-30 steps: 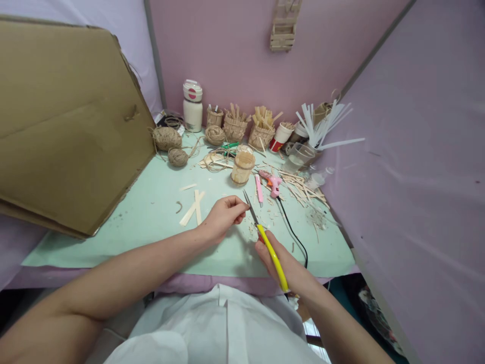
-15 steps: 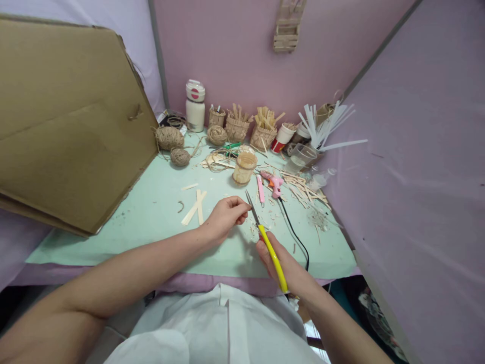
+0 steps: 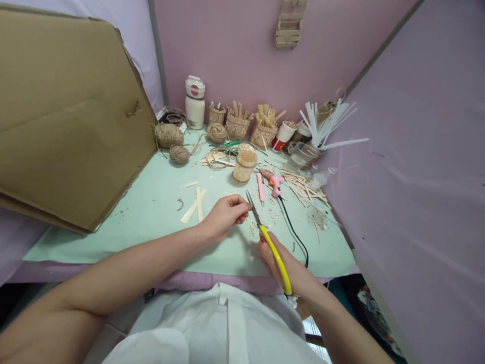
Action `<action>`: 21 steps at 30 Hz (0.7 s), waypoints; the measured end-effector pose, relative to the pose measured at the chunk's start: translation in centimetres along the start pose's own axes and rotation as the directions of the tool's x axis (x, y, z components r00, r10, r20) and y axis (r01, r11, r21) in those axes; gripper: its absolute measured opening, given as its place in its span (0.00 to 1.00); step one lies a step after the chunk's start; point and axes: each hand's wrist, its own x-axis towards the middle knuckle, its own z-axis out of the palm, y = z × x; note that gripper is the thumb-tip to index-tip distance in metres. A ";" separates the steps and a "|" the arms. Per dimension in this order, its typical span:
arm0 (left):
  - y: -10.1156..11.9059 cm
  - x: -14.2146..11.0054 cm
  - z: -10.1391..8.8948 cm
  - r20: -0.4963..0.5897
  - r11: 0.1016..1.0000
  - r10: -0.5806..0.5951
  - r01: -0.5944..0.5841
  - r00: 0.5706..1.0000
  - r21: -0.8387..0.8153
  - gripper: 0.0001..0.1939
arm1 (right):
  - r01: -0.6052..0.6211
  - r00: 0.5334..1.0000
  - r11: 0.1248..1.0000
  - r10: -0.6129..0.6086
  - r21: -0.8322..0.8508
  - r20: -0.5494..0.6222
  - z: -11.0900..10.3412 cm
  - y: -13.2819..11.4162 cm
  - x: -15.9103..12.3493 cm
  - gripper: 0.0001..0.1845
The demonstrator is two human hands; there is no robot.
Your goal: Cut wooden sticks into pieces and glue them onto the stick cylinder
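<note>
In my right hand (image 3: 275,255) is a pair of scissors (image 3: 276,258) with yellow handles, their narrow metal blades slightly parted and pointing away from me. My left hand (image 3: 229,215) is closed in a pinch right beside the blades; whatever sits between its fingertips is too small to make out. Flat wooden strips (image 3: 199,203) lie crossed to the left of that hand. Beyond both hands stands a small wooden cup (image 3: 244,167) with a twine-like band around it. A pink utility knife (image 3: 260,188) and a pink hot glue gun (image 3: 273,182) lie to its right.
A large cardboard sheet (image 3: 71,116) leans at the left. Twine balls (image 3: 168,135), a white bottle (image 3: 195,103) and stick-filled holders (image 3: 263,134) line the back. Thin wooden sticks (image 3: 303,187) and scraps spread at the right, near the glue gun's black cord (image 3: 291,230).
The scissors' handles have spread a little apart and the blades have parted slightly. My left hand keeps its pinch in nearly the same place. The view has shifted slightly.
</note>
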 end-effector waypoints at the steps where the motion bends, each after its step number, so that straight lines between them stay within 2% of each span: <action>1: 0.0 0.0 0.0 0.000 1.000 0.002 -0.002 1.000 -0.003 0.08 | -0.003 1.000 1.000 0.003 -0.003 -0.010 0.0 0.0 0.0 0.19; 13: -0.4 -0.1 0.1 -0.023 0.999 -0.009 0.008 1.000 -0.040 0.08 | -0.011 1.000 1.000 0.011 0.000 -0.018 0.0 0.6 0.4 0.16; 21: -0.3 0.0 0.0 -0.016 0.999 -0.033 0.032 0.999 -0.019 0.08 | -0.057 0.998 0.998 0.056 -0.007 -0.036 0.0 0.0 0.0 0.17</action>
